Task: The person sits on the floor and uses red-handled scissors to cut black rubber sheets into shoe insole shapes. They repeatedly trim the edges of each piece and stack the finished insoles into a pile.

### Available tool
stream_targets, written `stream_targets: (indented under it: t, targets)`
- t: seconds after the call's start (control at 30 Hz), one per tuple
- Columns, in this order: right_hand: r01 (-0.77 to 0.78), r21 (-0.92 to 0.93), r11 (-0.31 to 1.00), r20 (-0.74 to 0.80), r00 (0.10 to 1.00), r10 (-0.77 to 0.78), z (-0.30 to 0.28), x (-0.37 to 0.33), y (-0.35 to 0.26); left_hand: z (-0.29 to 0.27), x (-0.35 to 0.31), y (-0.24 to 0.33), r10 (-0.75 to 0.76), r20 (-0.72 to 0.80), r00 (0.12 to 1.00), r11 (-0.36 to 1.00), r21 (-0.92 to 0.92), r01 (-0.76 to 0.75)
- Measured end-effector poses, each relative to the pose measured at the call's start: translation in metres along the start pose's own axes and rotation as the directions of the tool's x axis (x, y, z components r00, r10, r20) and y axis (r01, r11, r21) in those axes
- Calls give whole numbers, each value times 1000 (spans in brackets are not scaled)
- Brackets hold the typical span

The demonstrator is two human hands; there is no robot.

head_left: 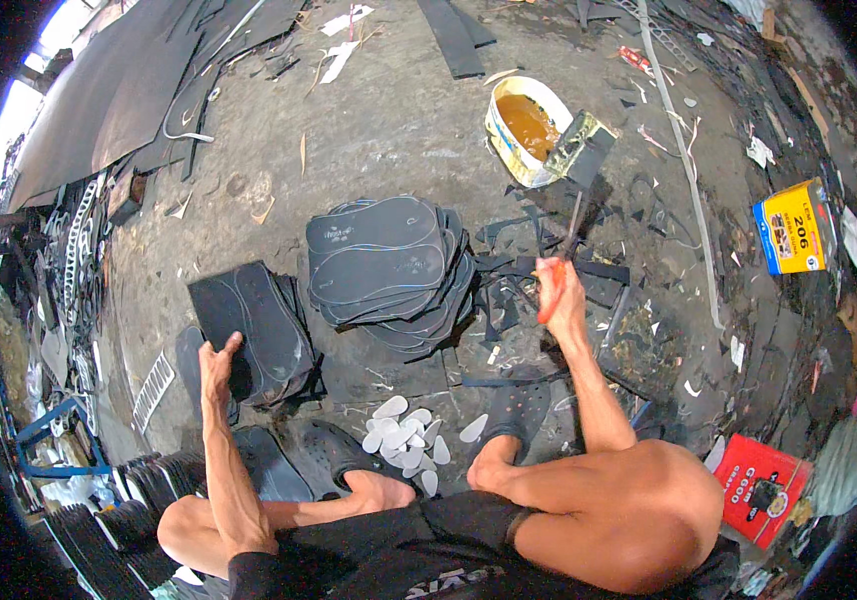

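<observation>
Crouching over overlapping white teardrop pieces (409, 437). Laying the left hand (217, 372) on the near left edge of a stack of dark sheets (271, 335), showing the thumb but hiding the fingertips, leaving any pinch impossible to tell. Clasping a red-handled tool (556, 282) in the right hand (566, 300), pointing its shaft toward a tub (503, 150) of brown liquid (526, 122) and leaving its far end hard to make out at the rim.

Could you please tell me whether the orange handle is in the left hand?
No, the right hand grips the orange handle, while the left hand touches a dark sheet.
</observation>
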State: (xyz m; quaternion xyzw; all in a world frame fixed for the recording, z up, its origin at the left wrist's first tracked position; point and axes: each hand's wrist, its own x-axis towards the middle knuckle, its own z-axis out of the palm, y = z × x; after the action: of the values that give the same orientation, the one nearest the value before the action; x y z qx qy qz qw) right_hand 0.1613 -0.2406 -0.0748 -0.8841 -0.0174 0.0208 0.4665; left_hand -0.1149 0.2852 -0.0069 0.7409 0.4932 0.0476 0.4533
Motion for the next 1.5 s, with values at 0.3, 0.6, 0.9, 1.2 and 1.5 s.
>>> stream_targets:
  t: [0.3,0.6,0.9,1.2,1.5]
  targets:
    - [-440,408,800,784,618,-60,-23,-64,-53,96,-100,162,176,364,915,884,-467,16]
    - [109,287,952,596,757,-266,-45,-38,-92,143,-128,157,169,688,706,925,-358,128]
    - [-60,191,980,574,816,-62,-47,-47,-96,145,-125,150,142,721,678,943,-306,128]
    - [268,92,959,812,537,-228,-83,-4,-54,133,-116,168,141,935,327,989,-144,-14]
    - [518,93,850,949,214,-234,-108,30,-128,151,-114,183,114,990,-88,990,-121,-78]
